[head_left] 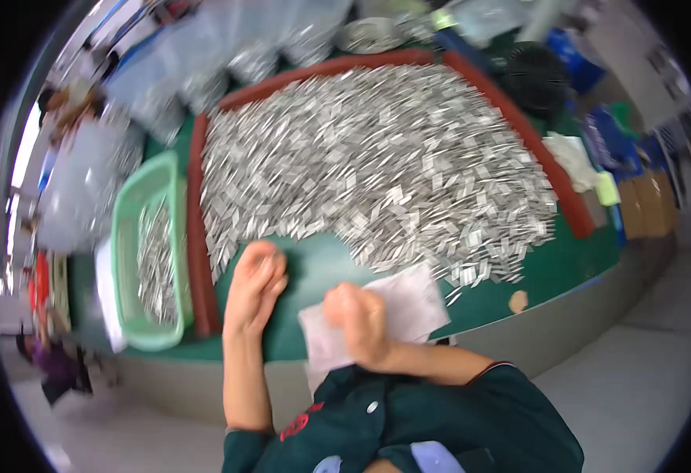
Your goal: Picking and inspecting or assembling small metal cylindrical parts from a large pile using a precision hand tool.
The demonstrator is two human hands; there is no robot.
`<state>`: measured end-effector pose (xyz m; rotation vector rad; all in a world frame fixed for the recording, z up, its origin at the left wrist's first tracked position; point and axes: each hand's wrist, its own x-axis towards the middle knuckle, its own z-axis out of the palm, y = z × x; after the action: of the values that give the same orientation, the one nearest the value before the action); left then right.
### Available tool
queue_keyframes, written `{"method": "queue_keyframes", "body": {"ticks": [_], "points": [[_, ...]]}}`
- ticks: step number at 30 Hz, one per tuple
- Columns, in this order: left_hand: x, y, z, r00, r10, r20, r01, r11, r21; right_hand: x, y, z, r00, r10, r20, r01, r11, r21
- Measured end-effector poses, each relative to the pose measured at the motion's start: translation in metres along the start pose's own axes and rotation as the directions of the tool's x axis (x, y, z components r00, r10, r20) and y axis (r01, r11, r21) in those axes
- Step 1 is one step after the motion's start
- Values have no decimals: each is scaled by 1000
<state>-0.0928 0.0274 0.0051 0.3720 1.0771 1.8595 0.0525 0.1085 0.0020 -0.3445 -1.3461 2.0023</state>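
My left hand (257,285) is closed, fingers curled in, over the green tabletop at the near edge of a wide pile of small flat silvery metal pieces (361,142). Whatever it may hold is hidden. To its right, my right hand (359,322) makes a blurred fist above a pale cloth (416,303); its contents cannot be made out either. The cloth lies on the table's front edge and partly hangs over it.
Red-brown bars (197,229) border the pile at the left, back and right. A light green basket (125,268) with more metal pieces stands at the left. Clear plastic bags (97,169) line the back left. A cardboard box (649,205) is at the right.
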Motion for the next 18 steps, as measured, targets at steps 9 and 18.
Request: {"method": "queue_keyframes", "body": {"ticks": [9,18], "points": [[-1,1,-15,1000,-2,20,5,985,-175,3,-3,9,997,78,27,-82,973,216],[-4,2,-14,999,-30,21,34,981,-191,2,-5,8,996,85,12,-86,975,203]]}}
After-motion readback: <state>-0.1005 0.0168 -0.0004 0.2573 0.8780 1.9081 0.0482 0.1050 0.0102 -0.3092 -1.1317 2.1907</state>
